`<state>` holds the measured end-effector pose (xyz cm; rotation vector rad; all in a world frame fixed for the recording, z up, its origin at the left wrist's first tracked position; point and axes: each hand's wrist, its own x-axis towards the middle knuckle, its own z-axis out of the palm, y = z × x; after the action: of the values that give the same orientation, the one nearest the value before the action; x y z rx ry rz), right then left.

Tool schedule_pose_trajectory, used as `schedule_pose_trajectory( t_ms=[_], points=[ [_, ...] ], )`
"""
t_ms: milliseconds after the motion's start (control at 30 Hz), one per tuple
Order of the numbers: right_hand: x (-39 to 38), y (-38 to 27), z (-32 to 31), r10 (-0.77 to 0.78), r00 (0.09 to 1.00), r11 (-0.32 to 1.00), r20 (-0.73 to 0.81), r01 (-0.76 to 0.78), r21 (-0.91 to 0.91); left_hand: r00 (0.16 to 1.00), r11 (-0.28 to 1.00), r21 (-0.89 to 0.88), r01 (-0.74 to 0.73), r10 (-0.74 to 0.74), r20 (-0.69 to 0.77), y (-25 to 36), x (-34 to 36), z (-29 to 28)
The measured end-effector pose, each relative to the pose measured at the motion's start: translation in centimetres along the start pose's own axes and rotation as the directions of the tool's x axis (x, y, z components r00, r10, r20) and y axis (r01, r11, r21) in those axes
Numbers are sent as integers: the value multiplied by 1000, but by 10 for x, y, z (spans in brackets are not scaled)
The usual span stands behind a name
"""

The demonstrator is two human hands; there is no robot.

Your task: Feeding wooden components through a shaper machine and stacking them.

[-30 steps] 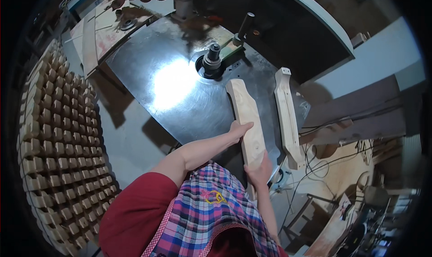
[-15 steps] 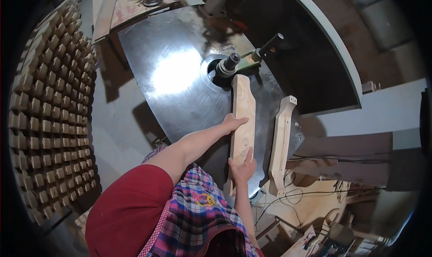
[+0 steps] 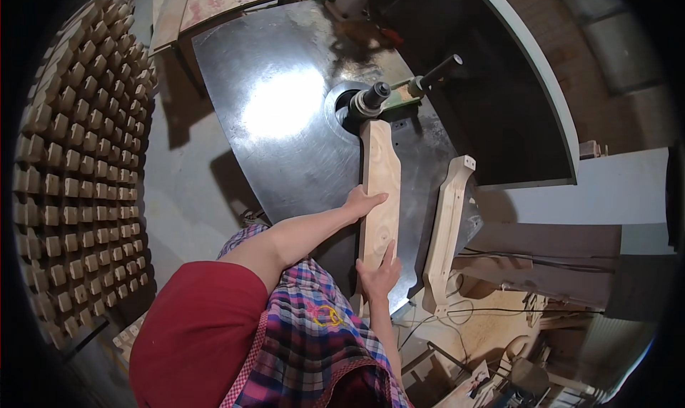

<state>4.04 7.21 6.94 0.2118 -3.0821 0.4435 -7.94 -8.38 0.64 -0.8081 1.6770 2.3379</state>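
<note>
In the head view, my left hand (image 3: 365,202) grips the left edge of a pale wooden piece (image 3: 381,169) while my right hand (image 3: 379,276) holds its near part. Its far end is right by the dark spindle (image 3: 369,99) on the metal table (image 3: 235,65); I can't tell whether they touch. A shaped wooden bar (image 3: 444,229) lies to the right

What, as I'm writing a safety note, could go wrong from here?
The board has its far end by the spindle; if that spins, it might kick the board from the left hand and right hand. The other piece seems to overhang the table, so a knock could drop it.
</note>
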Motion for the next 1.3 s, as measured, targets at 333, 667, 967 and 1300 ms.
schedule_pose_trajectory(
  t_ms=[333, 667, 967, 1300],
  points=[
    [2, 5, -2, -133, 991, 991, 18, 133, 17, 995, 999, -22, -32, 30, -98, -9, -13, -15],
    [14, 18, -6, -182, 983, 983, 4, 181, 40, 991, 994, 104, -29, 43, -130, 5, -23, -14],
    [41, 49, -16, -164, 983, 983, 88, 156, 94, 990, 910, 403, -93, 128, -62, -10, -20, -7],
    [58, 51, -22, -86, 994, 996, 73, 83, 46, 973, 931, 348, -108, 171, -155, -7, -23, 10]
  ],
)
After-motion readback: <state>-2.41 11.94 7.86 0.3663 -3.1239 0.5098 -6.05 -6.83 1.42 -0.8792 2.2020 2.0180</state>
